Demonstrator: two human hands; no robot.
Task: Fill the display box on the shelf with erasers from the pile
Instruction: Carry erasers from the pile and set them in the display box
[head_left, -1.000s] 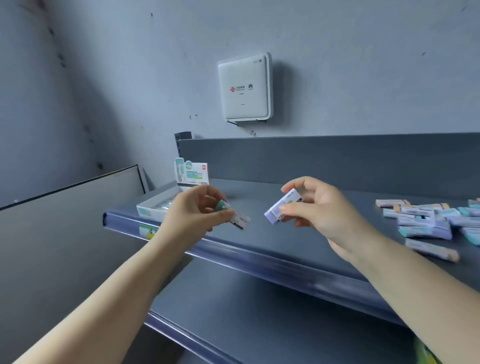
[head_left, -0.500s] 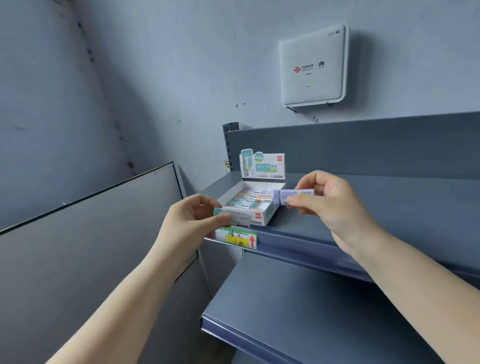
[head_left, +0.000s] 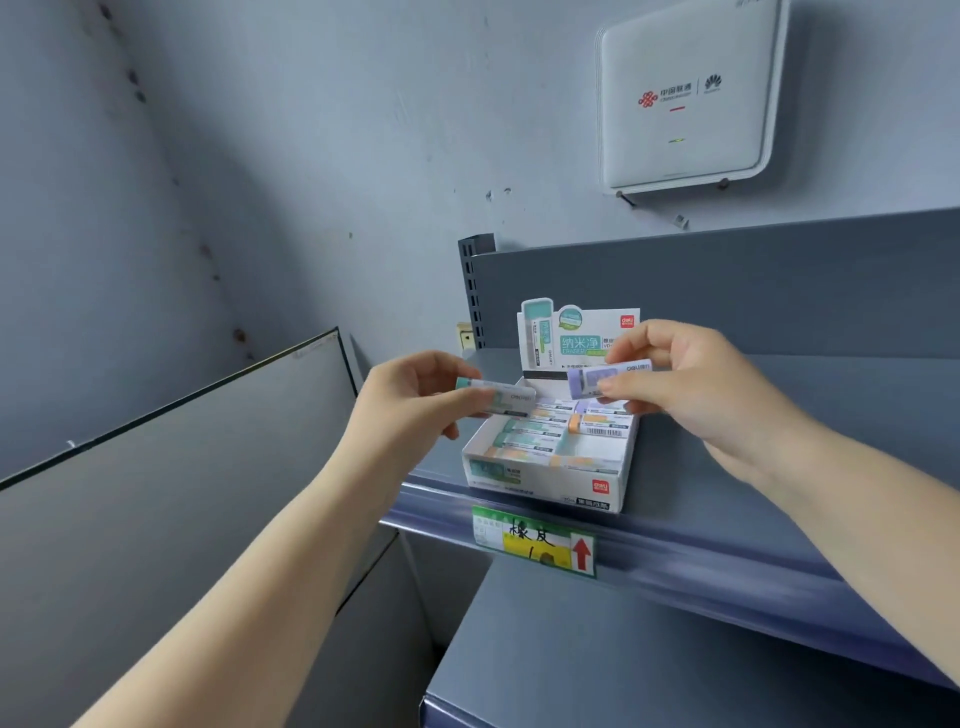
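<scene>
A white display box (head_left: 545, 480) stands at the left end of the grey shelf (head_left: 779, 499), its printed lid flap upright behind it. Several wrapped erasers lie in rows inside. My left hand (head_left: 415, 410) pinches a green-ended eraser (head_left: 501, 400) over the box's left rim. My right hand (head_left: 691, 395) pinches a purple eraser (head_left: 608, 376) above the box's back right part. Both erasers hang level, apart from those inside. The pile is out of view.
A green and yellow price label with a red arrow (head_left: 535, 543) sits on the shelf's front rail. A lower shelf (head_left: 623, 665) juts out below. A grey panel (head_left: 171, 493) stands to the left. A white wall unit (head_left: 685, 98) hangs above.
Both hands have carried their erasers left from mid-shelf to the display box and now hold them over it. The view has swung left, so the pile has left the frame.
</scene>
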